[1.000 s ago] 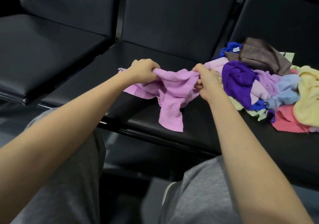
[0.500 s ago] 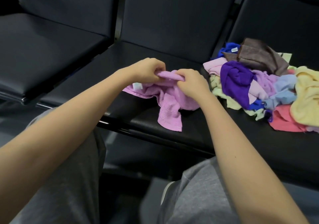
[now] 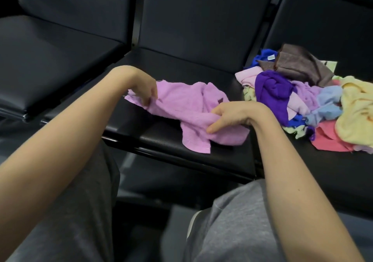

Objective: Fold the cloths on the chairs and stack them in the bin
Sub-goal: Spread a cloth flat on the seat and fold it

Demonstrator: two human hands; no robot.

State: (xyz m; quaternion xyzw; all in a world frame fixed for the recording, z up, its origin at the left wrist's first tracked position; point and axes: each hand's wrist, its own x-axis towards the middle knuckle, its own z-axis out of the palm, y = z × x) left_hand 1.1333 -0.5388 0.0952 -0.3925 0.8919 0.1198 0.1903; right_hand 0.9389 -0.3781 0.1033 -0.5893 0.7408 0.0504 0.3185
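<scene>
Hands on pink cloth (image 3: 187,108) across black chair seat (image 3: 181,66).
Wrist bent down, left hand (image 3: 142,91) pinches its left edge; right hand (image 3: 232,116) grips its near fold.

1. Left grip (image 3: 141,89): fingertips motion-blurred at cloth (image 3: 181,102) edge; pinch or just touch, can't tell.
2. Right grip (image 3: 232,116) covers the cloth's fold beneath it.
3. Pile (image 3: 302,100): cut by right edge; lower cloths buried, count unclear.
4. Tag (image 3: 271,57) on blue cloth (image 3: 260,57): too small to read.
5. Left chair (image 3: 50,60): cut by left edge, backrest by top.
</scene>
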